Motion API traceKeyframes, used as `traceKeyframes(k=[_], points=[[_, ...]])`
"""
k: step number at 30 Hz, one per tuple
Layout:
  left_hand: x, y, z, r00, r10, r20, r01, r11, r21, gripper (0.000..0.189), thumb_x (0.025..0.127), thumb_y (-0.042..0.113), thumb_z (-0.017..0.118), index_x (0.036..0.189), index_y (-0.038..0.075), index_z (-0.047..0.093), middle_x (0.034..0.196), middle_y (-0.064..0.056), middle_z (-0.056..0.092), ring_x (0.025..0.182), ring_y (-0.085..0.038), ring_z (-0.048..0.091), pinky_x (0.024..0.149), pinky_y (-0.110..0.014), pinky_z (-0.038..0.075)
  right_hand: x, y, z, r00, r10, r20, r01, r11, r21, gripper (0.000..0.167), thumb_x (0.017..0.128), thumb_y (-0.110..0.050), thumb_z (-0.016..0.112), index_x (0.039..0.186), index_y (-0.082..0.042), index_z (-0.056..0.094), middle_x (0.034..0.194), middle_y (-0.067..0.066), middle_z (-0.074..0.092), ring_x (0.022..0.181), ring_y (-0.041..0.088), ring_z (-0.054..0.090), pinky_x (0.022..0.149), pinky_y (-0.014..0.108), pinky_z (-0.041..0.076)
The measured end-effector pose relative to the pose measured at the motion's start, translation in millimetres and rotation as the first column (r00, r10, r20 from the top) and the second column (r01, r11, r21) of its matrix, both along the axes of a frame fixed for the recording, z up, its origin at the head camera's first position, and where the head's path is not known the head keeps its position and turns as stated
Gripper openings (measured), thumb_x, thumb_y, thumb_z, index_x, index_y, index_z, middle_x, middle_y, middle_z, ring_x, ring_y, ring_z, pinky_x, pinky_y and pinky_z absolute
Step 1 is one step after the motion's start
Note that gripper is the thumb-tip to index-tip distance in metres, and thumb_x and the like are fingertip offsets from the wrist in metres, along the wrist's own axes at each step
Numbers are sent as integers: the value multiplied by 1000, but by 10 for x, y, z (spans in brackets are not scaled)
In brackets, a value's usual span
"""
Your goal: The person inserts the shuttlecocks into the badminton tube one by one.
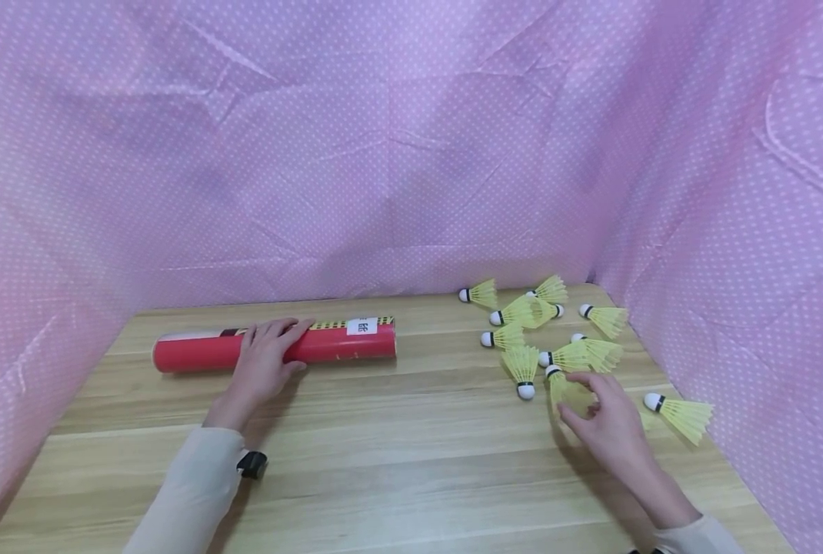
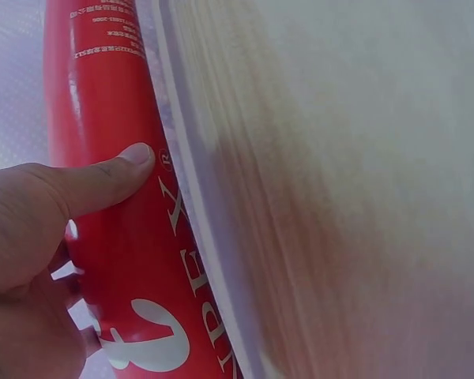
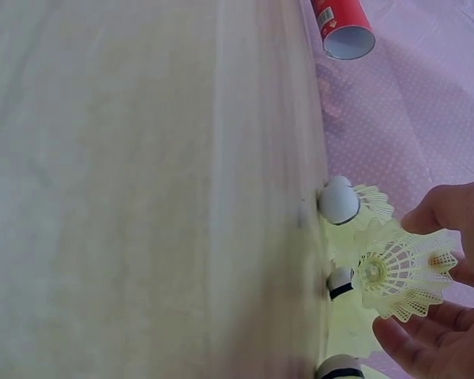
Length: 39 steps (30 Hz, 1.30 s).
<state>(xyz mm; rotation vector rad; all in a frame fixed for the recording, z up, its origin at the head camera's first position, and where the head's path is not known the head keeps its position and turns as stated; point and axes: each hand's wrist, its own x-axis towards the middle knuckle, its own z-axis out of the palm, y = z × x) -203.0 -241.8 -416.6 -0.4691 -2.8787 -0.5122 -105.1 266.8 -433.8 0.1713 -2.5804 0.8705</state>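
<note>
A red shuttlecock tube (image 1: pixel 342 348) lies sideways on the wooden table, left of centre. My left hand (image 1: pixel 266 360) grips it around the middle. In the left wrist view its thumb (image 2: pixel 114 178) presses the red side, and the other fingers curve over the far side, partly hidden. Over on the right, my right hand (image 1: pixel 608 419) has thumb and fingers curved round the yellow skirt of a shuttlecock (image 3: pixel 395 268). The open end of that skirt faces the palm, its fingertips right at the rim. The white cork (image 1: pixel 553 371) points away from the hand.
Several more yellow shuttlecocks (image 1: pixel 522 365) with white corks lie in a loose cluster beyond the right hand. One shuttlecock (image 1: pixel 688 415) sits apart near the table's right edge. Pink dotted cloth (image 1: pixel 384 154) hangs around the back and sides of the table (image 1: pixel 384 462).
</note>
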Motion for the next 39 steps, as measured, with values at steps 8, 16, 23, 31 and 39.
traceKeyframes(k=[8, 16, 23, 31, 39], points=[[74, 12, 83, 993, -47, -109, 47, 999, 1, 81, 78, 7, 86, 150, 16, 49, 143, -19, 47, 133, -42, 37, 112, -66, 16, -24, -36, 133, 997, 53, -47, -58, 993, -99, 46, 74, 7, 83, 116, 2, 66, 114, 20, 63, 90, 35, 66, 69, 30, 59], [172, 76, 200, 975, -91, -200, 95, 995, 9, 80, 75, 4, 87, 146, 15, 53, 138, -20, 50, 128, -42, 42, 109, -66, 21, -65, -176, 325, 994, 109, 6, -103, 956, -273, 41, 82, 2, 80, 121, 2, 64, 122, 15, 64, 112, 24, 59, 77, 17, 55], [253, 116, 231, 971, -94, -219, 97, 995, 7, 85, 73, 5, 89, 148, 18, 52, 139, -17, 50, 128, -41, 43, 108, -65, 24, -151, -289, 486, 978, 192, 87, -143, 908, -395, 40, 89, -7, 77, 125, 2, 62, 127, 14, 61, 111, -2, 55, 86, 18, 52], [369, 183, 275, 957, -108, -268, 117, 993, 16, 88, 71, 10, 92, 149, 21, 52, 137, -15, 53, 125, -39, 46, 106, -62, 31, -239, -404, 654, 944, 296, 143, -185, 837, -516, 41, 93, -12, 73, 129, 2, 59, 132, 13, 59, 114, 6, 58, 94, 18, 48], [451, 263, 321, 939, -116, -325, 135, 990, 39, 94, 66, 11, 95, 148, 24, 52, 136, -12, 56, 123, -36, 51, 104, -58, 37, -287, -509, 787, 911, 397, 114, -259, 764, -591, 43, 93, -6, 71, 132, 3, 55, 127, -1, 62, 113, 10, 59, 94, 19, 48]])
